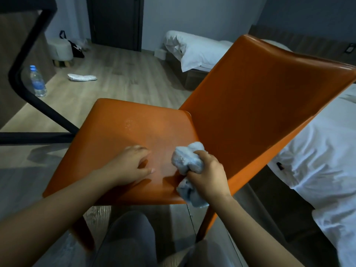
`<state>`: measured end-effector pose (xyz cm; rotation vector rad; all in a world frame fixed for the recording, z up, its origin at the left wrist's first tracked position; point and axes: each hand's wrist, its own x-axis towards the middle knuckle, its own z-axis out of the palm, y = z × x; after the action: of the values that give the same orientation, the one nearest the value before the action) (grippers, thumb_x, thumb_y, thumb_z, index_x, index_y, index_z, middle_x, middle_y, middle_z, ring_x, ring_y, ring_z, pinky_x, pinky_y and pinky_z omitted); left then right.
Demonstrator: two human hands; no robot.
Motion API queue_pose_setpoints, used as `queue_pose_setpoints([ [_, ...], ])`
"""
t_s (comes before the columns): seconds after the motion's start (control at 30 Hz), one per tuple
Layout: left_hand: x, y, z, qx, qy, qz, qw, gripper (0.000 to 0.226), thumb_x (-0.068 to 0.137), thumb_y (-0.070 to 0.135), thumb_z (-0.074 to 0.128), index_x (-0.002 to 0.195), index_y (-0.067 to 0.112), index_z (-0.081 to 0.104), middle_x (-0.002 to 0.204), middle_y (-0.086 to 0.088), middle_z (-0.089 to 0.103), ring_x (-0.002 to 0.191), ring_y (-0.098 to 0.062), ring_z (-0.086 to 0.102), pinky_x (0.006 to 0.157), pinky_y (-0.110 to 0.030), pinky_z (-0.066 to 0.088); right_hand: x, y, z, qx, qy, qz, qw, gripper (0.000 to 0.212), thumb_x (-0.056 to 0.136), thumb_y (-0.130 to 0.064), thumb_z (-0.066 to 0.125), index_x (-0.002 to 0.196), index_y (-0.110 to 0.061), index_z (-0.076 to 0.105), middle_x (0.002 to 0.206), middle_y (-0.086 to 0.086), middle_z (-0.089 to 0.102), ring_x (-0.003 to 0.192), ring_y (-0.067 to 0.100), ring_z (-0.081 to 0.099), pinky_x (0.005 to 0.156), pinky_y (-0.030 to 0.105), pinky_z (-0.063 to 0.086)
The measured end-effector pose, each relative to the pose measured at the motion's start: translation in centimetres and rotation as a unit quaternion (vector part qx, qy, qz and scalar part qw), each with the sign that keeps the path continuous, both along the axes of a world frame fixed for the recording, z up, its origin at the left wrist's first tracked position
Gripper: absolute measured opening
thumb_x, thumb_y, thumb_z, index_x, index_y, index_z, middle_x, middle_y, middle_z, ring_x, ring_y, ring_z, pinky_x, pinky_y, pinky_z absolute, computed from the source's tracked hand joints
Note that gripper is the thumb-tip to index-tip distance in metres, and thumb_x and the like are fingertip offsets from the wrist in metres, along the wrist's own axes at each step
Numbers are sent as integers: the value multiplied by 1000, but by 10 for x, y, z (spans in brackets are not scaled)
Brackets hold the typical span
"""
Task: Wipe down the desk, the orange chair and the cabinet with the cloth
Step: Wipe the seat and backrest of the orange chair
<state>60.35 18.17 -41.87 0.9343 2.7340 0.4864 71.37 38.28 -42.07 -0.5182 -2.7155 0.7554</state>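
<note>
Both hands sit low in the middle of the frame, over the seat of the orange chair (192,116). In the right hand (209,174) a bunched pale blue cloth (187,160) is gripped with curled fingers; part of the wad bulges above the fist and a tail hangs below it, past the seat's near edge. Just left of it, the left hand (131,166) lies on the seat with fingers loosely spread and holds nothing, apparently steadying the chair. From the hands the seat stretches up and to the left of the frame, and the backrest climbs toward the upper right, directly beyond the cloth. The cloth hand is therefore the nearer one to the join of seat and back, while a faint whitish speckle near the seat's centre lies up-left of both hands. Judging by this, the chair is the surface in hand, and a stroke up-left would carry the cloth over that speckle, provided the left hand moves clear. A black desk frame (28,60) crosses the upper left, with a water bottle (37,81) on the floor behind it.
</note>
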Motion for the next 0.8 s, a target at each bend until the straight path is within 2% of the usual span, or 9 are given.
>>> queue_pose_setpoints([
  [0.17,-20,5,9,15,5,-4,1000,69,90,51,55,148,20,33,153,0,30,140,-20,26,111,-30,26,-36,20,30,-15,94,-18,995,44,73,-23,68,115,-21,60,109,3,62,98,21,59,75,34,49],
  [0.3,-41,12,17,20,10,-7,1000,68,90,51,55,147,22,33,152,0,32,140,-20,26,112,-30,24,-82,38,44,3,91,-50,995,49,71,-27,66,119,-23,59,110,4,63,97,24,60,75,38,52],
  [0.37,-55,17,20,15,8,-4,1000,69,90,53,54,147,20,34,153,0,31,140,-19,26,112,-31,24,-104,44,50,-5,96,-67,993,45,73,-25,65,117,-22,60,105,3,64,93,24,61,74,40,54],
  [0.43,-69,20,22,13,8,2,1000,68,91,52,54,147,20,34,153,0,31,140,-19,26,112,-30,24,-129,50,54,-29,103,-84,991,37,74,-22,61,110,-21,62,97,2,66,86,22,62,70,37,53],
  [0.53,-90,23,23,18,12,20,1000,65,92,50,53,147,21,34,153,1,31,140,-18,27,111,-27,25,-167,61,51,-44,97,-97,990,44,70,-24,53,114,-24,61,101,2,67,89,23,63,72,37,54],
  [0.63,-107,22,20,25,-6,29,999,65,92,49,53,147,21,34,153,1,31,141,-19,26,111,-28,25,-198,70,39,-50,84,-88,991,34,72,-18,55,104,-25,62,92,-1,67,83,22,63,65,34,52],
  [0.7,-117,20,18,33,-15,34,999,65,92,49,53,148,21,33,153,2,30,142,-18,24,112,-29,24,-215,77,30,-46,73,-85,993,35,70,-22,53,103,-27,62,93,-1,67,85,23,63,68,37,54],
  [0.8,-137,17,14,40,-7,52,998,66,93,47,52,150,21,29,155,3,27,143,-17,21,114,-29,22,-241,86,18,-33,45,-79,995,47,67,-27,51,113,-26,61,103,0,68,95,26,63,78,42,54],
])
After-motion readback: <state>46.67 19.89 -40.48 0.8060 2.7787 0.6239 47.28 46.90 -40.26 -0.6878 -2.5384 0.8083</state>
